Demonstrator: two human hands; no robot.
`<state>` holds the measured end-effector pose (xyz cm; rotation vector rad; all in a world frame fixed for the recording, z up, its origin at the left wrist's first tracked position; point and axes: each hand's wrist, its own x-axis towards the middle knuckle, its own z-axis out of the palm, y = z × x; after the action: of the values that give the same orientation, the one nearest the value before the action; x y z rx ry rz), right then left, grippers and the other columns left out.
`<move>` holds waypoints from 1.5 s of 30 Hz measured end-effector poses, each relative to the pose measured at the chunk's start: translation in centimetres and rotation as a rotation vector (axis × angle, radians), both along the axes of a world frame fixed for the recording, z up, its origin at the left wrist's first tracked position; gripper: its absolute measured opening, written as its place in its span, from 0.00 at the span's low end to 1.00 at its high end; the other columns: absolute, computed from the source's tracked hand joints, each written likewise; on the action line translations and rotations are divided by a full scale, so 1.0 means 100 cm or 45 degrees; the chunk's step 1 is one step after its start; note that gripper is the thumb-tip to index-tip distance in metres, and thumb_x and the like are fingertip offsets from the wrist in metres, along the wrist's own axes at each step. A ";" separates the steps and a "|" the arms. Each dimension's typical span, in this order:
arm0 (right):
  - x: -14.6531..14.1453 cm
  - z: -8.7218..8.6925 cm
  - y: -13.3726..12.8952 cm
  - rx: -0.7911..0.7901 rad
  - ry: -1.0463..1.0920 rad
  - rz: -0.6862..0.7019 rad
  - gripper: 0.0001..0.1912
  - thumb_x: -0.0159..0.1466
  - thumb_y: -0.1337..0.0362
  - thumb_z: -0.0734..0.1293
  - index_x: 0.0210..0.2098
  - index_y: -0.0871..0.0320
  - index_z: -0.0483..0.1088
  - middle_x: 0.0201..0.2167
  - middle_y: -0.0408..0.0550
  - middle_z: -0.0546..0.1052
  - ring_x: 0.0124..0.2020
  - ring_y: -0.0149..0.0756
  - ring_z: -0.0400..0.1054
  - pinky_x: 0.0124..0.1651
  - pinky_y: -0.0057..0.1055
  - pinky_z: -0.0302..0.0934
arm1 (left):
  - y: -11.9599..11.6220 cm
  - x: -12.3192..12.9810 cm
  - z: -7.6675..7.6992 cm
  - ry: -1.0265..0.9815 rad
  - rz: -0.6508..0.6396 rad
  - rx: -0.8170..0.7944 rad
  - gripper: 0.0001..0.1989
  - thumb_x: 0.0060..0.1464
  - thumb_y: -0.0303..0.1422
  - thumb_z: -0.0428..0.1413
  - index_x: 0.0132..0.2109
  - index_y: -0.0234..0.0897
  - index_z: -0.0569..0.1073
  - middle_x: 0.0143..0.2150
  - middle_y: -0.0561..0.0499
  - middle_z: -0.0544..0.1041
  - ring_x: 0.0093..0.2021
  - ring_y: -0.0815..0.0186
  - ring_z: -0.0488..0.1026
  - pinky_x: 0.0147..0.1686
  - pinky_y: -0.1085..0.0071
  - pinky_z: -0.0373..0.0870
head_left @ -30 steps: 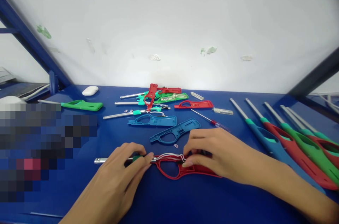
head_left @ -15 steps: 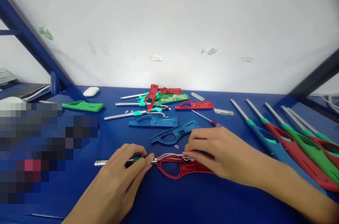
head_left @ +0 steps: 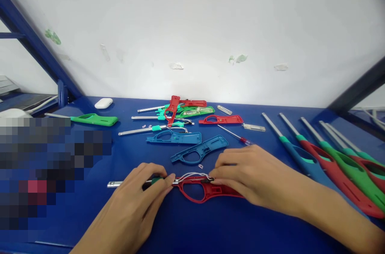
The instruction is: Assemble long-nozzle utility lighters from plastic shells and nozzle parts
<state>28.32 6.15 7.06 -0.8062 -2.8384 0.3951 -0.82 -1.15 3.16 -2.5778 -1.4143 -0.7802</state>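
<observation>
A red lighter half-shell (head_left: 221, 191) lies open side up at the front of the table, its trigger ring to the left. My left hand (head_left: 132, 202) pinches the metal tube (head_left: 114, 184) at the shell's left end; the tube's tip sticks out beyond the fingers. White wires (head_left: 192, 174) arch from the tube toward my right hand (head_left: 249, 176). Its thumb and fingertips are closed on a small black igniter part (head_left: 207, 180), just over the shell's handle, whose right end they cover. Whether that part is seated in the shell I cannot tell.
Behind my hands lie blue half-shells (head_left: 174, 138), red half-shells (head_left: 221, 119), metal tubes with wires (head_left: 141, 130), clear fuel tanks (head_left: 254, 127) and a screwdriver (head_left: 231, 133). Several whole lighters (head_left: 319, 158) line the right; a green lighter (head_left: 96, 119) and white earbud case (head_left: 103, 103) are left.
My right fingertips have shifted slightly right, and the black part shows more clearly at their tips. My left hand has stayed in place on the tube.
</observation>
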 end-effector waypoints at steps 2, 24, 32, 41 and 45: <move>0.001 0.000 0.001 0.021 -0.006 0.004 0.16 0.78 0.64 0.57 0.47 0.51 0.78 0.43 0.43 0.81 0.42 0.37 0.75 0.42 0.34 0.62 | -0.001 -0.002 -0.003 -0.008 0.012 -0.043 0.11 0.73 0.36 0.49 0.52 0.46 0.76 0.49 0.52 0.74 0.47 0.70 0.76 0.50 0.75 0.76; -0.003 0.019 -0.003 -0.194 0.241 -0.258 0.16 0.75 0.51 0.63 0.39 0.50 0.79 0.35 0.38 0.82 0.35 0.30 0.73 0.39 0.30 0.61 | 0.003 0.000 -0.001 -0.045 -0.003 -0.037 0.11 0.73 0.36 0.48 0.51 0.46 0.75 0.48 0.53 0.74 0.46 0.72 0.76 0.50 0.78 0.75; -0.022 0.017 0.032 0.180 0.298 -0.491 0.10 0.75 0.59 0.64 0.50 0.53 0.76 0.47 0.48 0.82 0.45 0.39 0.75 0.47 0.38 0.67 | 0.004 -0.001 -0.005 -0.033 -0.001 0.055 0.13 0.71 0.31 0.48 0.55 0.46 0.74 0.46 0.52 0.77 0.43 0.66 0.77 0.45 0.69 0.80; -0.106 0.026 0.106 0.218 -0.148 -0.284 0.17 0.72 0.57 0.69 0.57 0.57 0.71 0.56 0.52 0.76 0.50 0.42 0.75 0.52 0.46 0.73 | 0.002 0.000 -0.009 -0.022 0.050 0.090 0.12 0.69 0.35 0.50 0.56 0.47 0.73 0.51 0.47 0.77 0.47 0.60 0.80 0.45 0.60 0.84; -0.119 0.022 0.114 0.213 -0.249 -0.261 0.17 0.72 0.57 0.69 0.57 0.57 0.71 0.56 0.53 0.75 0.51 0.43 0.74 0.52 0.46 0.72 | -0.001 0.000 -0.004 -0.028 0.050 0.098 0.13 0.69 0.33 0.49 0.55 0.46 0.74 0.52 0.46 0.77 0.47 0.61 0.80 0.44 0.63 0.83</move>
<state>16.45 17.53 9.28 -1.1419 -2.8733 0.0514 -0.83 -1.23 2.80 -2.4845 -1.4076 -0.8425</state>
